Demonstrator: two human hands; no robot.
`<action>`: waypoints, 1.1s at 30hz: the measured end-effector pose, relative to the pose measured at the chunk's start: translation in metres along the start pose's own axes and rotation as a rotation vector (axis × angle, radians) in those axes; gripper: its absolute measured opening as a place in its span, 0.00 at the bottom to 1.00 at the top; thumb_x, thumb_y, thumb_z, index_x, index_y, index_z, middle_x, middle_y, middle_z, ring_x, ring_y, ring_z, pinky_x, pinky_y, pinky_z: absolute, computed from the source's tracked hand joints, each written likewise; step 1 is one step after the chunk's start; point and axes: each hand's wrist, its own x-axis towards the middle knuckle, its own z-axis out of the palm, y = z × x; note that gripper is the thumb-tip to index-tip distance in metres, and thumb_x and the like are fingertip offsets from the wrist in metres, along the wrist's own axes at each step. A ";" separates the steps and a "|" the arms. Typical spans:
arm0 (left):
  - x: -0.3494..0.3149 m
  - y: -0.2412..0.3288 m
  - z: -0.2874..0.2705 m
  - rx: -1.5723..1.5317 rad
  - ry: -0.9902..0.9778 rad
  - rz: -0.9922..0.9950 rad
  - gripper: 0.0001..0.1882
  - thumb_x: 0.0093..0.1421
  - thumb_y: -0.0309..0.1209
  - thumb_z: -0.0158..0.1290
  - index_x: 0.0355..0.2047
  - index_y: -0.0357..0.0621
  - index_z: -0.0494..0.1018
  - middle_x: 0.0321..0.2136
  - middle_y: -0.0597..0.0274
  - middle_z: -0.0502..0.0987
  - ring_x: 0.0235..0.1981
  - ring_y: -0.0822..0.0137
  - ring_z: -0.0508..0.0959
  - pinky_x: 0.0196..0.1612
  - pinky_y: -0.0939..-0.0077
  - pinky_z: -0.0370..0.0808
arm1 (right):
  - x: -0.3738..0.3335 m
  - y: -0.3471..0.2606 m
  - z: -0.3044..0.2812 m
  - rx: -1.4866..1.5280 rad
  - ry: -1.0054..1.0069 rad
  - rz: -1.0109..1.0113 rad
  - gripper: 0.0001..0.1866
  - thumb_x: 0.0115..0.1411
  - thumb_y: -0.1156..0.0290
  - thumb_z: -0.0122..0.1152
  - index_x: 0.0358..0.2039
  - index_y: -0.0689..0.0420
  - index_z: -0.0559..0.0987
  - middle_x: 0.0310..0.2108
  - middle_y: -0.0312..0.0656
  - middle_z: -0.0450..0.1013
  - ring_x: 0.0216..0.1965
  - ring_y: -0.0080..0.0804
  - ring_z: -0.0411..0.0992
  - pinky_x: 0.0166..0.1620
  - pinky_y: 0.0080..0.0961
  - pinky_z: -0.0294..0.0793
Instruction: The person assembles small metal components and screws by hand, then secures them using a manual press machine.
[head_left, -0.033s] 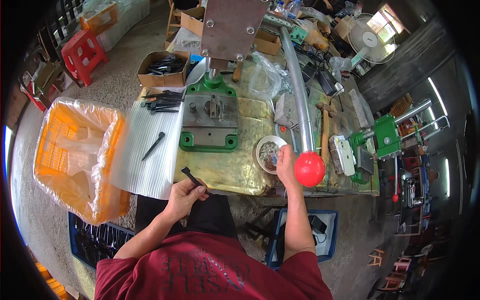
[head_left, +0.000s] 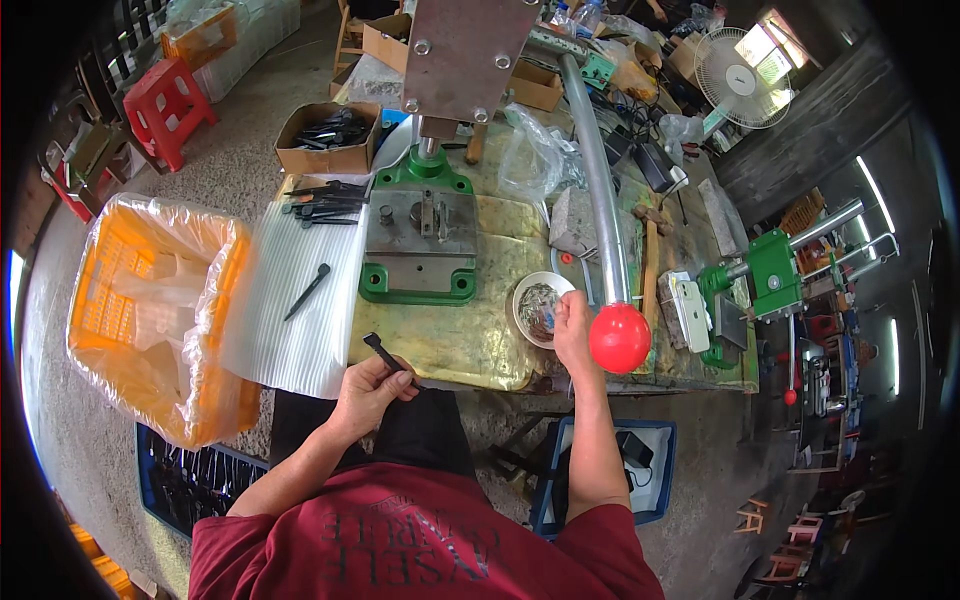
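My left hand [head_left: 372,395] is closed around a slim black part [head_left: 384,352] with a squarish head, held slanted at the table's front edge. My right hand [head_left: 572,330] is at the right rim of a white bowl [head_left: 522,328] of small metal pieces [head_left: 538,305]. Its fingers are drawn together; what they hold, if anything, is hidden. A green hand press [head_left: 420,240] with a steel bed stands in front of me. Its long lever ends in a red ball knob [head_left: 619,338], just right of my right hand. Another slim black part [head_left: 307,292] lies on a ribbed white sheet [head_left: 270,330].
A lined orange crate [head_left: 160,400] stands at the left. Several black parts [head_left: 325,203] lie beside the press, and a cardboard box [head_left: 325,160] holds more. On the right are a stone block [head_left: 575,222], a hammer [head_left: 650,260], a phone [head_left: 692,312] and a second green press [head_left: 770,275].
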 end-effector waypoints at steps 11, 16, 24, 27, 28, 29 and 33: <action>0.013 0.004 0.004 -0.084 -0.002 0.046 0.06 0.56 0.26 0.44 0.32 0.36 0.67 0.27 0.62 0.71 0.27 0.74 0.73 0.32 0.83 0.72 | -0.029 -0.054 0.014 1.000 -0.018 0.147 0.10 0.54 0.79 0.46 0.35 0.57 0.59 0.22 0.35 0.62 0.21 0.19 0.59 0.26 0.14 0.60; 0.018 0.018 0.014 -0.212 -0.010 0.057 0.07 0.55 0.27 0.46 0.33 0.36 0.67 0.27 0.60 0.72 0.28 0.72 0.73 0.33 0.81 0.73 | -0.045 -0.083 0.025 1.249 -0.124 0.128 0.10 0.54 0.78 0.48 0.35 0.57 0.59 0.20 0.35 0.61 0.20 0.19 0.60 0.25 0.14 0.62; 0.014 0.017 0.014 -0.524 -0.042 0.056 0.08 0.55 0.30 0.46 0.34 0.39 0.67 0.29 0.58 0.72 0.30 0.69 0.73 0.34 0.74 0.73 | -0.058 -0.114 0.040 1.345 -0.291 0.157 0.11 0.55 0.77 0.47 0.37 0.56 0.58 0.20 0.35 0.61 0.21 0.19 0.61 0.25 0.13 0.61; 0.011 0.022 0.014 -0.552 -0.005 0.027 0.09 0.55 0.30 0.46 0.35 0.40 0.67 0.30 0.57 0.72 0.30 0.68 0.73 0.34 0.73 0.73 | -0.063 -0.118 0.045 1.366 -0.326 0.189 0.11 0.55 0.76 0.48 0.37 0.56 0.58 0.21 0.35 0.62 0.22 0.18 0.61 0.25 0.13 0.61; 0.010 0.022 0.013 -0.554 -0.002 0.026 0.09 0.55 0.30 0.46 0.35 0.40 0.67 0.30 0.57 0.72 0.30 0.68 0.73 0.34 0.73 0.73 | -0.065 -0.120 0.046 1.368 -0.337 0.207 0.11 0.55 0.76 0.48 0.37 0.56 0.58 0.21 0.34 0.62 0.22 0.17 0.61 0.25 0.12 0.61; 0.009 0.021 0.012 -0.570 0.001 0.027 0.09 0.55 0.30 0.46 0.35 0.41 0.67 0.30 0.57 0.72 0.30 0.68 0.73 0.34 0.73 0.73 | -0.066 -0.122 0.047 1.368 -0.340 0.209 0.11 0.55 0.76 0.48 0.37 0.56 0.58 0.21 0.34 0.62 0.22 0.17 0.61 0.25 0.12 0.61; 0.008 0.017 0.010 -0.585 0.020 0.023 0.08 0.55 0.30 0.46 0.35 0.42 0.67 0.29 0.58 0.72 0.30 0.68 0.73 0.34 0.73 0.73 | -0.068 -0.126 0.049 1.359 -0.362 0.219 0.13 0.54 0.75 0.50 0.36 0.54 0.58 0.21 0.35 0.63 0.21 0.19 0.61 0.23 0.13 0.60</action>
